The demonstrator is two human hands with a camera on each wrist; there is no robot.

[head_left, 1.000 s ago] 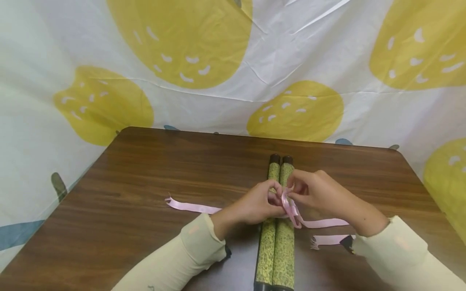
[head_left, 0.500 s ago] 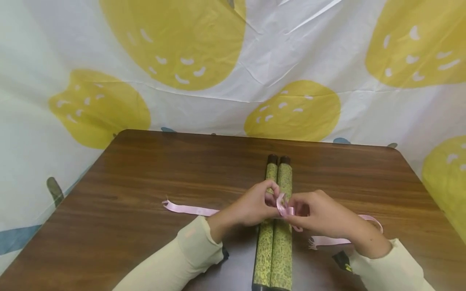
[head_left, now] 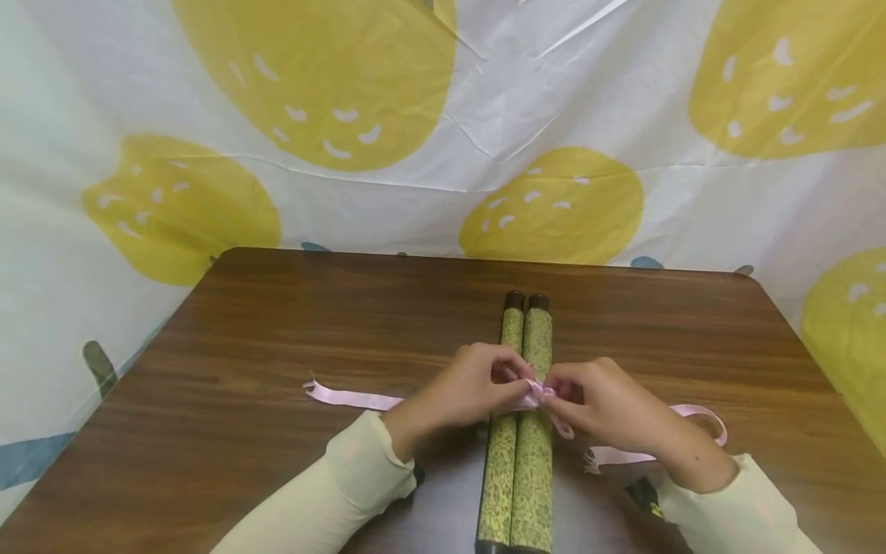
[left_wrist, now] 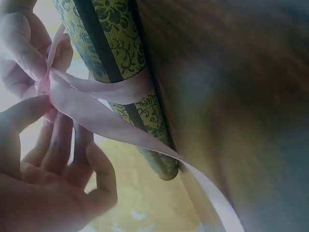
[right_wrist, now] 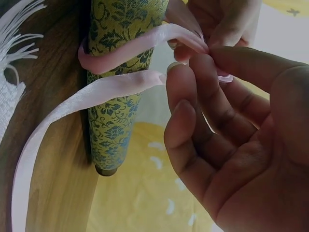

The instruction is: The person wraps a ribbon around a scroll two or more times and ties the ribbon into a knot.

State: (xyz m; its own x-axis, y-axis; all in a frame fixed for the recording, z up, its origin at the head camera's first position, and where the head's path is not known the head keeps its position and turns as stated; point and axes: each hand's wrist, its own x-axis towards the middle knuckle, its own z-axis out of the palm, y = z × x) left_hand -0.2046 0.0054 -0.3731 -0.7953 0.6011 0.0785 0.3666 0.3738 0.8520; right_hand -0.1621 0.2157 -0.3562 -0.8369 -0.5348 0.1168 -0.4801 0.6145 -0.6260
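Observation:
Two scrolls in green and gold floral brocade, with dark end knobs, lie side by side on the table. A pink satin ribbon passes around them near mid-length. My left hand pinches the ribbon between thumb and finger just above the scrolls. From the other side my right hand pinches the same gathered part, fingertips close to the left ones. In the right wrist view a loop of ribbon curves over the brocade, and a loose tail runs downward. Fingertips partly hide the gathered part.
The dark wood table ends at a white curtain printed with yellow fruit. One ribbon tail stretches left over the wood. A frayed ribbon end lies by the right wrist.
My right hand has moved down and slightly nearer the left, keeping its pinch on the ribbon. The upright loop between the hands has flattened against the scrolls. The view has shifted slightly.

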